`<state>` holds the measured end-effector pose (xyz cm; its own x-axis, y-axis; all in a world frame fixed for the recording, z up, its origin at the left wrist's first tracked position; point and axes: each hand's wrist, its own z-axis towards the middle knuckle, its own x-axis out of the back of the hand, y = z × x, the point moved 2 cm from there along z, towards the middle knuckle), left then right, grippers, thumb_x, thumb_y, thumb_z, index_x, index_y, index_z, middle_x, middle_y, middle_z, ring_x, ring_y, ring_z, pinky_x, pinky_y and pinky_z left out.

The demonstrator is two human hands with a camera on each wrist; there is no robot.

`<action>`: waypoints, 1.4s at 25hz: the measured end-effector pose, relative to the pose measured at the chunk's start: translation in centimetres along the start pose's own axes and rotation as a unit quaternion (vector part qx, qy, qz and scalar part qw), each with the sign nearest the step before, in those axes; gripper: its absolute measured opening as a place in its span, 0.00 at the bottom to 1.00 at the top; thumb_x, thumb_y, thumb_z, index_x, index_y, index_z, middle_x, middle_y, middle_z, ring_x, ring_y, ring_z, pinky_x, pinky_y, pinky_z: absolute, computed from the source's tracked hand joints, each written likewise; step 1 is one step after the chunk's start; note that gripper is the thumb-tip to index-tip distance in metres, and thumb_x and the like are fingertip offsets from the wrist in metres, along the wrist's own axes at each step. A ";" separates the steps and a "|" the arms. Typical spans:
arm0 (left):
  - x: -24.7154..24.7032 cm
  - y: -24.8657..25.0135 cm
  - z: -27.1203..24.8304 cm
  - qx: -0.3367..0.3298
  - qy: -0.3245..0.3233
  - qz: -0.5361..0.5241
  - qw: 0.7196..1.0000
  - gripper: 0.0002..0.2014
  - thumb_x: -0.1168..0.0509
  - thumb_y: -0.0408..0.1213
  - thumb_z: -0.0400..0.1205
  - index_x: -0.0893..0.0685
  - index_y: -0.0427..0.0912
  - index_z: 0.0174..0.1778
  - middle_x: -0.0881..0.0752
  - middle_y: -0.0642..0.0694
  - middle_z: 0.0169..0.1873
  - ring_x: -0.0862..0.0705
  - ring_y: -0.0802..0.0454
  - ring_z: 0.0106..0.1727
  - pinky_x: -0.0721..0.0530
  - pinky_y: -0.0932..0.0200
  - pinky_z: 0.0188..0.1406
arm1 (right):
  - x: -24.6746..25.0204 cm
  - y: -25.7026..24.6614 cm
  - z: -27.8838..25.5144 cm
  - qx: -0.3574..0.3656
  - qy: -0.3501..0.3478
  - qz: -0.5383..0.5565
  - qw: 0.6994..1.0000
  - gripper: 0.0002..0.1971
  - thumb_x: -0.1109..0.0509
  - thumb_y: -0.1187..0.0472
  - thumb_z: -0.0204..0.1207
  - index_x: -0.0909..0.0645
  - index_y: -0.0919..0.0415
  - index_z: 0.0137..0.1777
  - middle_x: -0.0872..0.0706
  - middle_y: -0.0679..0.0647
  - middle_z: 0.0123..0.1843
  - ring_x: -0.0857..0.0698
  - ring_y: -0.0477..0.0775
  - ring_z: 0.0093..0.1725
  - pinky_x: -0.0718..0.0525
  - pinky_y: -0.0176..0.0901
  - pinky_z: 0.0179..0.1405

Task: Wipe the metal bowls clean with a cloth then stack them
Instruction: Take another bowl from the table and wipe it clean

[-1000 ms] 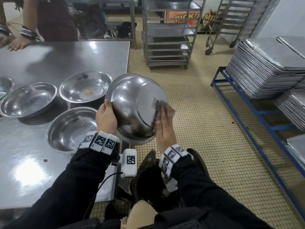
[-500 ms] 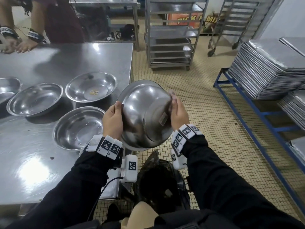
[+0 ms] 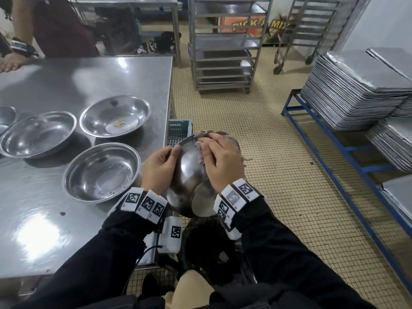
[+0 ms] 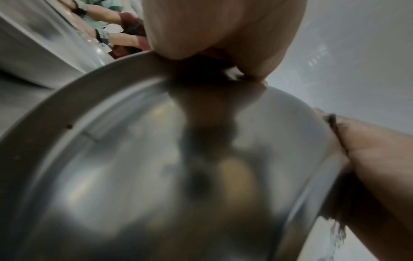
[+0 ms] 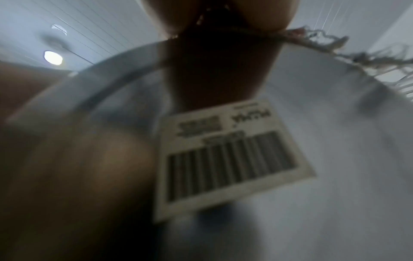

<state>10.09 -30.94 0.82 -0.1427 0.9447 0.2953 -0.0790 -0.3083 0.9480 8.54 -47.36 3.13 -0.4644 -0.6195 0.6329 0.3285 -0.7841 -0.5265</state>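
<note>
I hold a metal bowl (image 3: 189, 175) in the air off the table's right edge, its outside turned towards me. My left hand (image 3: 159, 167) grips its rim at the left, thumb on the outer wall. My right hand (image 3: 220, 160) presses a frayed grey cloth (image 3: 201, 141) over the bowl's top rim, fingers curled on it. The left wrist view shows the bowl's wall (image 4: 156, 176) and rim close up. A barcode sticker (image 5: 225, 157) on the bowl's base fills the right wrist view, with cloth threads (image 5: 317, 40) above it. Three more bowls sit on the table: (image 3: 101, 171), (image 3: 116, 115), (image 3: 38, 133).
The steel table (image 3: 66, 230) takes up the left. Another person's hands (image 3: 13, 61) rest on its far edge. A wheeled rack (image 3: 225, 43) stands behind on the tiled floor. Stacks of metal trays (image 3: 356, 90) sit on a blue frame at the right. A crate (image 3: 178, 132) stands beside the table.
The bowl has come lower and tipped. My right hand with the cloth moved from the bowl's base up over its top rim.
</note>
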 end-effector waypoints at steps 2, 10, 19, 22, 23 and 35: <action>0.4 0.3 -0.1 0.004 0.012 -0.020 1.000 0.11 0.36 0.47 0.84 0.11 0.56 0.39 0.11 0.44 0.34 0.18 0.52 0.37 0.20 0.50 0.44 | 0.3 1.3 0.3 -0.098 -0.004 0.031 0.995 0.23 0.51 0.46 0.85 0.18 0.56 0.63 0.19 0.49 0.64 0.22 0.46 0.60 0.22 0.47 0.64; 1.5 1.3 0.2 -0.017 0.047 0.011 0.999 0.13 0.37 0.49 0.84 0.13 0.55 0.35 0.16 0.58 0.24 0.22 0.61 0.30 0.23 0.56 0.35 | 0.8 -0.2 -3.0 -0.075 -0.017 0.121 0.990 0.19 0.46 0.56 0.84 0.31 0.54 0.75 0.27 0.45 0.73 0.24 0.45 0.69 0.24 0.47 0.70; 1.4 1.4 0.1 -0.028 0.055 0.019 0.998 0.21 0.36 0.52 0.83 0.12 0.36 0.36 0.19 0.39 0.24 0.26 0.54 0.28 0.28 0.56 0.31 | 1.4 4.5 -0.2 -0.315 -0.088 0.216 0.920 0.18 0.53 0.48 0.87 0.27 0.47 0.69 0.25 0.51 0.73 0.25 0.51 0.69 0.31 0.58 0.74; 1.0 1.1 -0.3 0.014 0.046 -0.036 0.998 0.14 0.36 0.49 0.83 0.11 0.49 0.37 0.12 0.45 0.30 0.18 0.57 0.32 0.21 0.63 0.32 | 2.3 7.8 -2.2 -0.396 -0.081 0.301 0.864 0.13 0.48 0.46 0.85 0.24 0.48 0.58 0.19 0.48 0.57 0.21 0.52 0.58 0.23 0.49 0.61; 0.9 0.9 -0.3 0.023 0.037 -0.053 0.998 0.12 0.36 0.48 0.83 0.11 0.52 0.37 0.11 0.50 0.31 0.16 0.59 0.33 0.20 0.67 0.32 | 2.6 8.1 -2.6 -0.397 -0.072 0.300 0.865 0.13 0.46 0.48 0.85 0.24 0.52 0.58 0.18 0.46 0.53 0.21 0.51 0.56 0.23 0.39 0.54; -2.3 3.1 0.3 -0.117 -0.161 0.192 0.961 0.10 0.38 0.45 0.85 0.16 0.44 0.50 0.15 0.54 0.35 0.16 0.57 0.40 0.22 0.67 0.38 | 3.1 6.0 0.4 -0.087 -0.115 -0.004 0.990 0.09 0.43 0.63 0.84 0.23 0.66 0.55 0.22 0.53 0.52 0.29 0.51 0.53 0.27 0.48 0.58</action>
<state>10.47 -34.06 3.15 0.1037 0.7305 0.6750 -0.3065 -0.6221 0.7204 9.37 -53.97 2.12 -0.2613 -0.6202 0.7397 0.1699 -0.7839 -0.5973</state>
